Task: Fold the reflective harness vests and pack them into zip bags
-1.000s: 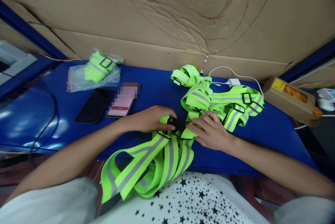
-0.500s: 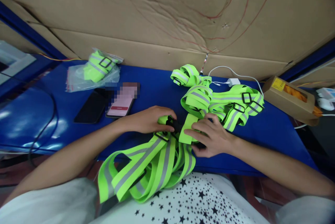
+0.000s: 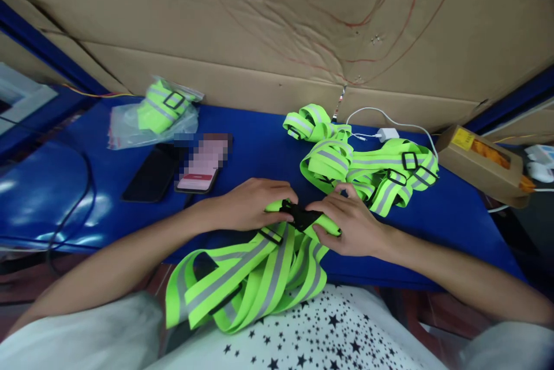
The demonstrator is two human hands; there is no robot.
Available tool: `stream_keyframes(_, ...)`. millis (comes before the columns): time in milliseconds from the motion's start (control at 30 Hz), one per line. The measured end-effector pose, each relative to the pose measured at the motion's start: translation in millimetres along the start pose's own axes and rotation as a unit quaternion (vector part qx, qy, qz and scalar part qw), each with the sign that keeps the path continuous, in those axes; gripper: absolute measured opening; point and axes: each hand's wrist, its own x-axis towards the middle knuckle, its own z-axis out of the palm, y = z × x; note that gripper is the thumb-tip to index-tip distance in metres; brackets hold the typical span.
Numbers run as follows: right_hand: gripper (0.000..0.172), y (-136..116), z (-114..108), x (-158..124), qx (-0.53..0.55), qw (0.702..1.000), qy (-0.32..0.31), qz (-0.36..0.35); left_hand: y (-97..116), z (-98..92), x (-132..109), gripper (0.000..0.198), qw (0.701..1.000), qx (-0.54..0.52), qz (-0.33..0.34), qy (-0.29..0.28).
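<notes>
A neon-green reflective strap harness with grey stripes hangs from the blue table's front edge onto my lap. My left hand is closed on the strap just left of its black plastic buckle. My right hand is closed on the strap and buckle from the right. The two hands meet at the buckle, fingertips nearly touching. Behind my right hand lies a pile of more green straps with black sliders.
A bagged green strap lies at the back left. A dark phone and a lit phone sit left of centre. A white charger and cable and a cardboard box are at the right. A cardboard wall stands behind.
My right hand has turned and slid left, from lying on the strap to gripping it at the black buckle. The left hand has stayed on the strap. The buckle now shows between both hands.
</notes>
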Motion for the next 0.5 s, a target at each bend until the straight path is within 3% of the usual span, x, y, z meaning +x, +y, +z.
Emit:
stream_keyframes(67, 0.018, -5, -7, 3, 0.018, 0.996, -0.072, 0.043, 0, -0.9, 0, 0.016, 1.000, 0.006, -0.001, 0.005)
stream_keyframes(167, 0.027, -10, -20, 13, 0.047, 0.976, -0.194, 0.091, 4, -4.0, 2, 0.015, 1.000, 0.005, 0.008, 0.014)
stream_keyframes(267, 0.039, -9, -35, 26, 0.082, 0.958, -0.231, 0.146, 10, -16.2, 5, 0.015, 0.999, 0.005, 0.022, 0.028)
stream_keyframes(367, 0.038, -1, -56, 40, 0.143, 0.954, -0.166, 0.206, 16, -41.0, 6, 0.015, 0.994, 0.050, 0.021, 0.092)
stream_keyframes(433, 0.026, 6, -75, 45, 0.218, 0.947, -0.090, 0.220, 18, -62.3, 4, 0.015, 0.983, 0.098, 0.015, 0.157)
stream_keyframes(500, 0.021, 14, -100, 47, 0.294, 0.921, 0.005, 0.255, 15, -85.2, -2, 0.018, 0.963, 0.125, -0.004, 0.237)
